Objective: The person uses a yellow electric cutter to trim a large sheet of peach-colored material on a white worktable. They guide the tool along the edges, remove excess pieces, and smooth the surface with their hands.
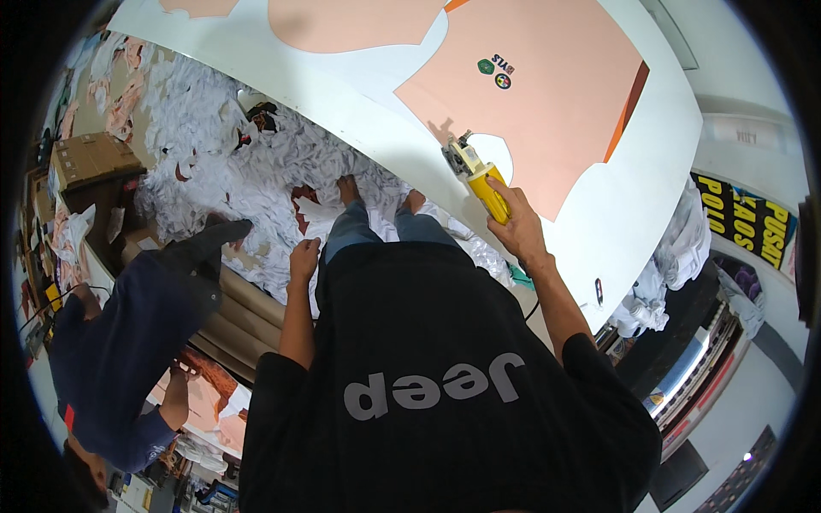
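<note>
My right hand (pixel 520 224) is wrapped round the yellow body of an electric rotary cloth cutter (pixel 489 190). The cutter's metal head rests on the white table (pixel 376 111), beside the curved edge of a peach fabric panel (pixel 547 103) with small printed emblems and orange-brown side strips. My left hand (pixel 305 258) hangs low by my hip, away from the table, with its fingers curled closed. Whether it holds anything is not clear. Near it, white cloth scraps (pixel 321 210) lie below. Another peach panel (pixel 351 24) lies at the far side of the table.
A small red-and-black cutter knife (pixel 599 292) lies near the table's right edge. White scraps (pixel 192 111) heap over the floor round my feet. At left, another person (pixel 141 342) bends over a surface with peach cloth. Cardboard boxes (pixel 92 159) and long rolls (pixel 244 318) stand nearby.
</note>
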A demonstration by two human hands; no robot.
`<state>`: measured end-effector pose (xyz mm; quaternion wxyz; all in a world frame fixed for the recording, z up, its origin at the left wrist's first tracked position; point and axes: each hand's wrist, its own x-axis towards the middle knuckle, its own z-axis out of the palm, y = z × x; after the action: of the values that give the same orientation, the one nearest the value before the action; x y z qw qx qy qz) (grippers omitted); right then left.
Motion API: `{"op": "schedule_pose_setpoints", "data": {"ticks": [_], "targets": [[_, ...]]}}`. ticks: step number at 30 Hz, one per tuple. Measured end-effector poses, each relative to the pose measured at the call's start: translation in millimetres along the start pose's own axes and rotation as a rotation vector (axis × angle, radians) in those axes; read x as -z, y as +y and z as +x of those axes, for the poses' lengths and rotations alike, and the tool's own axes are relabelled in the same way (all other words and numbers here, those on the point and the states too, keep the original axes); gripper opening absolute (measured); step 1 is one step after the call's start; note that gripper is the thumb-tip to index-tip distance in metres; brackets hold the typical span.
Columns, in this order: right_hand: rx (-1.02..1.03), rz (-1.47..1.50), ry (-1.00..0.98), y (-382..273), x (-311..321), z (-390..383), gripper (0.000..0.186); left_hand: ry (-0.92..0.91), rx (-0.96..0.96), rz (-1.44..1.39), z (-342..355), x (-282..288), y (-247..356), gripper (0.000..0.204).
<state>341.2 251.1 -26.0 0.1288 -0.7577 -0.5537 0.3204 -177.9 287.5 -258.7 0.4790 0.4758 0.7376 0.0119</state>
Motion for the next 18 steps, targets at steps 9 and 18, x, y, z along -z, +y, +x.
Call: {"op": "schedule_pose_setpoints", "data": {"ticks": [9,18], "targets": [[0.040,0.001,-0.010,-3,0,19,0.081,0.051,0.195,-0.174,23,-5,-89,0.057],[0.050,0.003,0.005,-17,-3,35,0.080,-0.090,-0.001,-0.161,27,-25,-7,0.052]]}}
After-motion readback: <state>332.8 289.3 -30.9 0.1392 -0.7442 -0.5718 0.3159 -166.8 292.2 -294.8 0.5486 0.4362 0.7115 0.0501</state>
